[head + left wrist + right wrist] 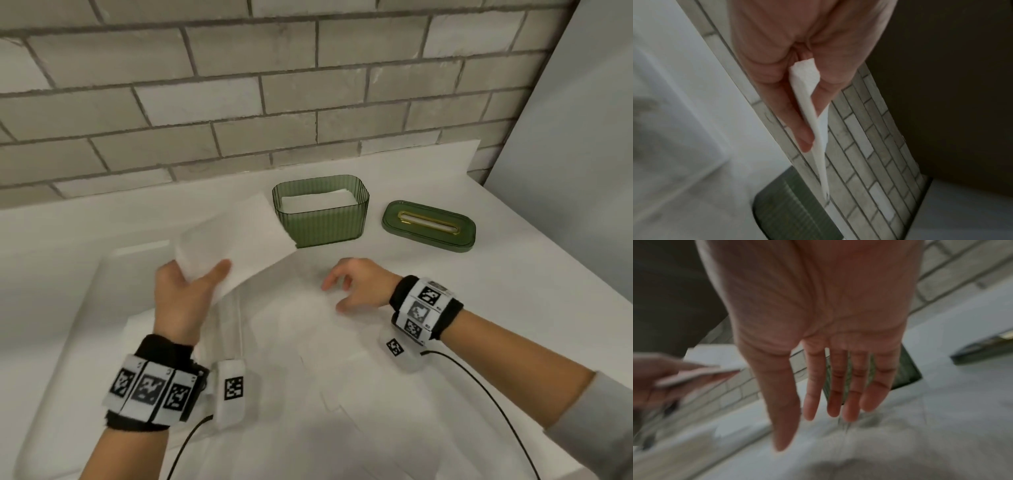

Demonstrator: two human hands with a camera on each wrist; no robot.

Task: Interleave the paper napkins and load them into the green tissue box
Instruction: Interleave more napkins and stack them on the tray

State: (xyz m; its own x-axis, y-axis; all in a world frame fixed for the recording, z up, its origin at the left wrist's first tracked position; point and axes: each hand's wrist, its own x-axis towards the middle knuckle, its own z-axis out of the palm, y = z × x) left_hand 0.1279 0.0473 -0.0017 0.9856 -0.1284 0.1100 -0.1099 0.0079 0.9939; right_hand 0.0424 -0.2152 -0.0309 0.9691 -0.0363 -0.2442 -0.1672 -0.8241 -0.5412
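My left hand (191, 277) pinches a folded stack of white napkins (236, 240) between thumb and fingers, lifted above the counter left of the green tissue box (320, 224). The left wrist view shows the napkins (809, 104) edge-on in that pinch, with the box (791, 209) below. The box is open and white napkins (317, 200) lie inside it. Its green lid (428, 226) with a gold-rimmed slot lies to its right. My right hand (346, 287) hovers empty, fingers relaxed, over more napkins (308, 329) spread on the counter; its palm and straight fingers (834, 386) fill the right wrist view.
A grey brick wall (239, 85) stands behind the white counter (513, 274). A sink basin (68, 308) lies at the left. Cables (479, 387) run from both wrist cameras across the front. A plain wall panel (582, 120) closes the right side.
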